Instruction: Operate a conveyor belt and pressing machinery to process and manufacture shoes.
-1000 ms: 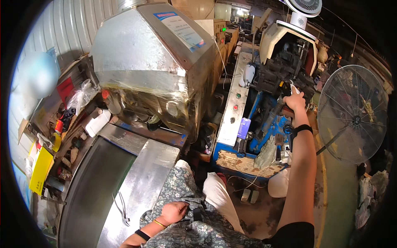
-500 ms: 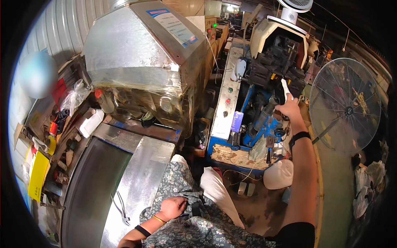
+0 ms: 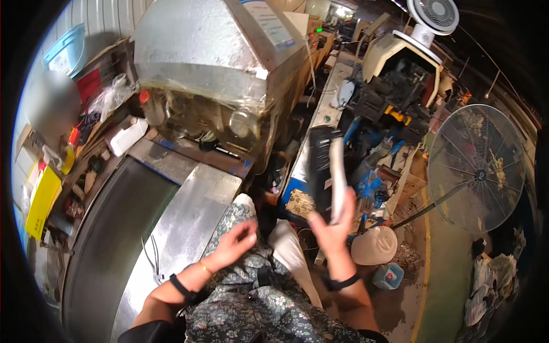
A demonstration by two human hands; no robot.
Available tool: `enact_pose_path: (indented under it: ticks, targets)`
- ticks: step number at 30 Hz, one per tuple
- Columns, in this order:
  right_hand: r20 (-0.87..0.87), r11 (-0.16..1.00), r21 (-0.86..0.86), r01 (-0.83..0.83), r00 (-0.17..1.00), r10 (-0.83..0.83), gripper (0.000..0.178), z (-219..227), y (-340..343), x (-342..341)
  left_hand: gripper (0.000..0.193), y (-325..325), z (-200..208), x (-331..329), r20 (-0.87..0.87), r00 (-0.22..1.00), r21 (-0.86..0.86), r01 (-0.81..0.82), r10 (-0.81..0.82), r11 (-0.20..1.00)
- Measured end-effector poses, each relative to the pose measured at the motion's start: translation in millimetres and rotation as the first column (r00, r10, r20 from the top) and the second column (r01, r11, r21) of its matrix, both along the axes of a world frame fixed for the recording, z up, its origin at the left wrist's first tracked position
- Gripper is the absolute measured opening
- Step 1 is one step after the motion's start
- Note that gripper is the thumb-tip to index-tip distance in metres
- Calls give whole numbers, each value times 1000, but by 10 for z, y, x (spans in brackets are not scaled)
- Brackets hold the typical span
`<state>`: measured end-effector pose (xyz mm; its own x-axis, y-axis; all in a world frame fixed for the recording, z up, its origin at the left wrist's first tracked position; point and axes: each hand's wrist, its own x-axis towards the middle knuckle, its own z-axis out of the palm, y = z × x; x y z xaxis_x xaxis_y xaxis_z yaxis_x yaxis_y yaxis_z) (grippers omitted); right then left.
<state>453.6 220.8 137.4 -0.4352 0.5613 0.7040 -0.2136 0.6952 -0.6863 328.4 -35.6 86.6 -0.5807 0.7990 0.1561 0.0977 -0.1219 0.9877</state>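
My right hand (image 3: 333, 223) holds a long black and white object (image 3: 336, 180) by its lower end. A flat black block and a pale strip stand side by side in it; motion blurs it and I cannot make out its kind. It is raised in front of the control panel (image 3: 305, 163) of the machine. My left hand (image 3: 234, 246) hovers above my patterned apron (image 3: 240, 286), fingers loosely bent and apart, nothing in it. The dark machine head (image 3: 389, 94) with a yellow part (image 3: 398, 115) lies beyond my right hand.
A large floor fan (image 3: 479, 171) stands at right, with a pale jug (image 3: 373, 246) and small bucket (image 3: 389, 275) nearer. Pliers (image 3: 157, 278) lie on the metal sheet (image 3: 171, 228) beside a dark belt (image 3: 114, 246). A metal hood (image 3: 200, 51) rises at far left.
My right hand has come back from the machine toward me, bringing the black and white object. My left hand has lifted off my apron. The view has shifted.
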Motion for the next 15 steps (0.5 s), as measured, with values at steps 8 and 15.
enact_pose_path:
  ticks: [8,15]
  targets:
    - [19,394,-527,-753,453,891,89,-262,-1069,-301,62,-563,181,-409,560,748,-15,-420,356,907]
    - [-26,-35,-919,-393,-28,999,53,-666,-1141,-278,56,-1298,44,-230,179,980,-289,140,-91,947]
